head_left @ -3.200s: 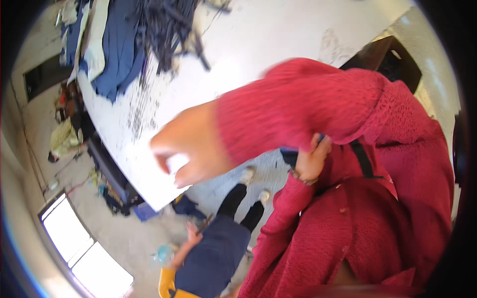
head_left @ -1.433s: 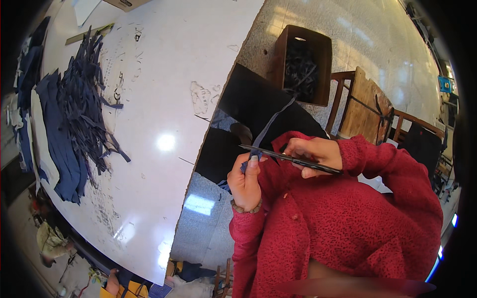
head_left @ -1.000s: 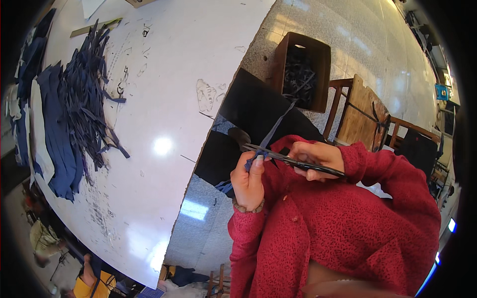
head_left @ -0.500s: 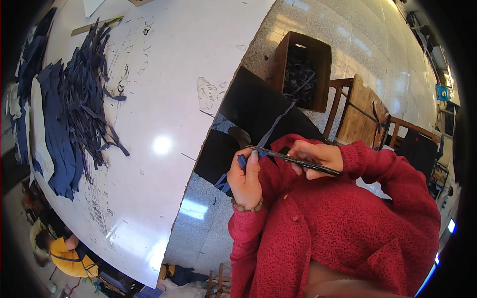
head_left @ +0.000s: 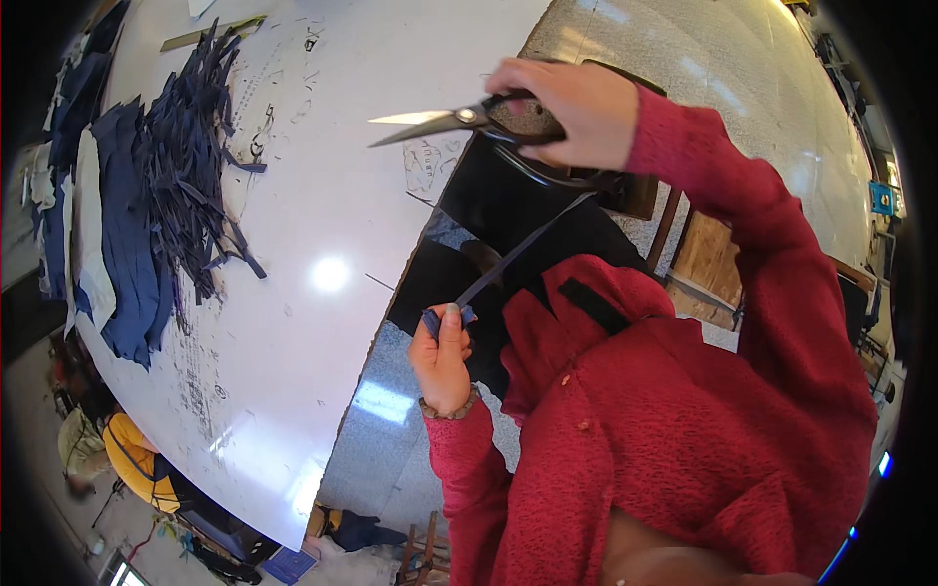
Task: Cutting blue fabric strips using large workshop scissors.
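Observation:
My left hand (head_left: 442,366) is pinched on a small navy fabric bunch (head_left: 432,321) at the lower middle, near the table's cut edge. A long narrow strip (head_left: 516,249) runs from it up-right across my dark lap. My right hand (head_left: 582,119) is raised at the upper middle, gripping large black-handled scissors (head_left: 420,130); their blades point left over the white table (head_left: 313,205), slightly apart and clear of the strip. On the table's left part lie a heap of navy strips (head_left: 195,171) and flat navy fabric pieces (head_left: 127,264) beside pale sheets.
A brown box (head_left: 635,200) sits on the speckled floor, partly hidden by my right arm. A wooden chair (head_left: 711,249) stands at the right. A metal ruler (head_left: 200,36) lies at the table's back left. A co-worker in yellow (head_left: 137,459) is beyond the table, lower left.
In the last half second my right hand lifted the scissors up and away from the strip. My left hand shifted slightly left and down with the bunch.

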Motion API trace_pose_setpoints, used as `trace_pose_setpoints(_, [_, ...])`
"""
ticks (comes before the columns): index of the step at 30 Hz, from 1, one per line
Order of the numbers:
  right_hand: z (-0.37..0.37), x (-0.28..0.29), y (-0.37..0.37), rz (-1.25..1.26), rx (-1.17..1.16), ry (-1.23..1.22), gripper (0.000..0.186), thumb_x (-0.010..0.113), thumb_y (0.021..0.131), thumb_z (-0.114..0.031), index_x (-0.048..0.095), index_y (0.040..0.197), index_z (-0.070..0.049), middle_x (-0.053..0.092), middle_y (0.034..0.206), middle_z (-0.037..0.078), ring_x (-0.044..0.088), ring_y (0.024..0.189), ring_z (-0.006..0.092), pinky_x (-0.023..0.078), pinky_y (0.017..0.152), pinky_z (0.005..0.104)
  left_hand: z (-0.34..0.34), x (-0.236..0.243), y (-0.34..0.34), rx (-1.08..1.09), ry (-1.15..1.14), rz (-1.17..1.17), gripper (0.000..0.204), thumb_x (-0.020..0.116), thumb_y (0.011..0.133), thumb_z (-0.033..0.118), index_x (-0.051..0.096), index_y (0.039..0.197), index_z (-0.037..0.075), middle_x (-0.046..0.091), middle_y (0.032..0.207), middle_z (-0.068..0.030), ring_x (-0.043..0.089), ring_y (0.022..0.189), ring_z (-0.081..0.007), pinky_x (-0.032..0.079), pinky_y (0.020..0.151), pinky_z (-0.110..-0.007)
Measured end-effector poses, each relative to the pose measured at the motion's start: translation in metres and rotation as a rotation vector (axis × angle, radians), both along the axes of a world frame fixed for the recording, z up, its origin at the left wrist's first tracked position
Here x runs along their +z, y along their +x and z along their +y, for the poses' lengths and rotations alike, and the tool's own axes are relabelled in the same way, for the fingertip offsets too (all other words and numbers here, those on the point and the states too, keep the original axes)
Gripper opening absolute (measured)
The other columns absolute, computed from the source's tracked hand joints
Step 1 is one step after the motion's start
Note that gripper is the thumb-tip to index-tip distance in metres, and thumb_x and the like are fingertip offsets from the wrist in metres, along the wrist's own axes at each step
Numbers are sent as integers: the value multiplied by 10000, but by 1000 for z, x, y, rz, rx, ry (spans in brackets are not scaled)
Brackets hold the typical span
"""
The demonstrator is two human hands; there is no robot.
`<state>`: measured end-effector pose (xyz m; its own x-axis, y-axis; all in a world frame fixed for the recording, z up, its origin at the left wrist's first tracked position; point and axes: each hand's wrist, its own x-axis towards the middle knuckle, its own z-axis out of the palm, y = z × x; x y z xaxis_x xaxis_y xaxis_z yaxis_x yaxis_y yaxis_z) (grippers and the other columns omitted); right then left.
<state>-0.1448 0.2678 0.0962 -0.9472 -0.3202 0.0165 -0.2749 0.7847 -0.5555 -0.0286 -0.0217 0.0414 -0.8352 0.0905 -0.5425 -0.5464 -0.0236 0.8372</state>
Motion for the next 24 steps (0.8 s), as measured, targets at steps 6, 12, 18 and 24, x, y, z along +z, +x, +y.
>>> trace_pose_setpoints(6, [-40,-17,-89,237,77,243,495,729,736,-219,482,1133,-57,568,1081,106,578,1024,296,481,848,391,-8,7,2,7,-19,-15,176,543,957,200,607,891,49,413,603,83,317,514,5,233,466,-175])
trace_pose_setpoints(12, [-34,1,-62,573,207,121,379,692,776,-183,524,1086,-44,615,1054,111,584,981,314,486,811,409,-1,12,-1,-75,-48,-50,132,556,952,176,622,903,73,433,624,90,338,547,13,250,474,-174])
trace_pose_setpoints(18, [-74,-45,57,-272,336,-617,284,648,832,-154,510,1029,-2,616,1055,132,604,962,285,464,862,348,1,13,1,-272,64,88,165,538,960,193,587,899,48,417,657,76,347,611,-10,292,536,-188])
trace_pose_setpoints(24, [-42,-72,60,-780,206,-635,159,658,848,-151,574,850,-16,594,627,30,565,578,86,438,546,240,-1,12,-5,-194,23,74,178,538,960,198,601,903,41,412,641,74,337,586,-14,278,515,-191])
